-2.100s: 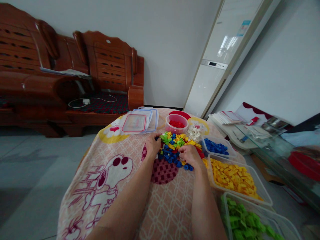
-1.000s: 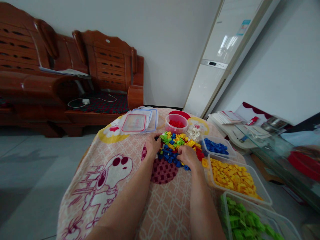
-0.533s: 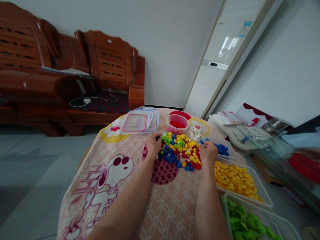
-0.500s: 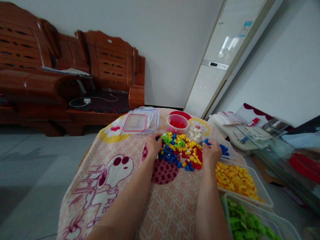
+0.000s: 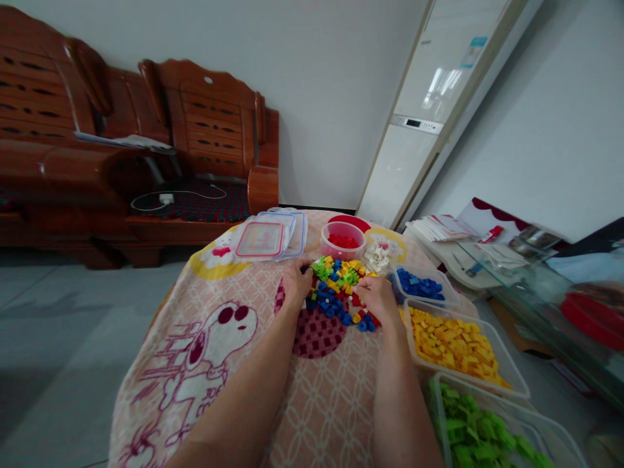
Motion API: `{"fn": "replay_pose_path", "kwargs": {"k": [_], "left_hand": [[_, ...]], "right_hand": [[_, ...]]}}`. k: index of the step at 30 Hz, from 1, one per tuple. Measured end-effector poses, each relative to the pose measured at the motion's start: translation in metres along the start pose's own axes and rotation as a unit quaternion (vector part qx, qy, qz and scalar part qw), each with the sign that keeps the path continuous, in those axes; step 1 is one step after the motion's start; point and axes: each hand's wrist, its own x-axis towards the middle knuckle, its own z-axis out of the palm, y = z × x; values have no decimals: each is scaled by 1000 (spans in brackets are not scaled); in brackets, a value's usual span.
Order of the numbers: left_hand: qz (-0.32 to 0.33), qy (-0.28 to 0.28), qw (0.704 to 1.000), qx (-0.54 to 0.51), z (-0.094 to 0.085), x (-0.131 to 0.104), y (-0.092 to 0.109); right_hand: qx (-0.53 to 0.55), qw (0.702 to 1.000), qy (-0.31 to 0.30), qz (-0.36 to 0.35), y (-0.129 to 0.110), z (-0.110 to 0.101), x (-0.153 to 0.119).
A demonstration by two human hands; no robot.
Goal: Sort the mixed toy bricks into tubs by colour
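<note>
A loose pile of mixed blue, yellow, green and red bricks [image 5: 329, 300] lies on the patterned tablecloth [image 5: 326, 403]. At the pile's left edge is my left hand [image 5: 296, 284], its fingers curled by a dark blue piece; whether it grips that piece is unclear. My right hand [image 5: 377, 296] reaches over the pile's right side, fingers bent together at the bricks, and what they hold is too small to make out. Right of it stand clear boxes of blue bricks [image 5: 422, 286], yellow bricks [image 5: 453, 341] and green bricks [image 5: 480, 426].
Behind the pile are a round tub of red bricks [image 5: 343, 242] and a small heap of white bricks [image 5: 377, 258]. Clear lids [image 5: 260, 239] lie at the back left. A glass side table [image 5: 526, 286] stands at the right, a wooden bench [image 5: 209, 130] at the back left.
My right hand has moved left from the blue brick box to the right side of the pile. My left hand has stayed at the pile's left edge. The view has shifted slightly.
</note>
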Motion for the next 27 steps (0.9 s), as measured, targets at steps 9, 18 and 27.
{"fn": "replay_pose_path", "kwargs": {"k": [9, 18, 27], "left_hand": [[7, -2, 1000, -7, 2, 1, -2], [2, 3, 1000, 2, -1, -1, 1], [2, 3, 1000, -1, 1, 0, -1]], "right_hand": [[-55, 986, -147, -46, -20, 11, -6], [-106, 980, -153, -66, -21, 15, -5], [-76, 984, -150, -65, -19, 14, -5]]}}
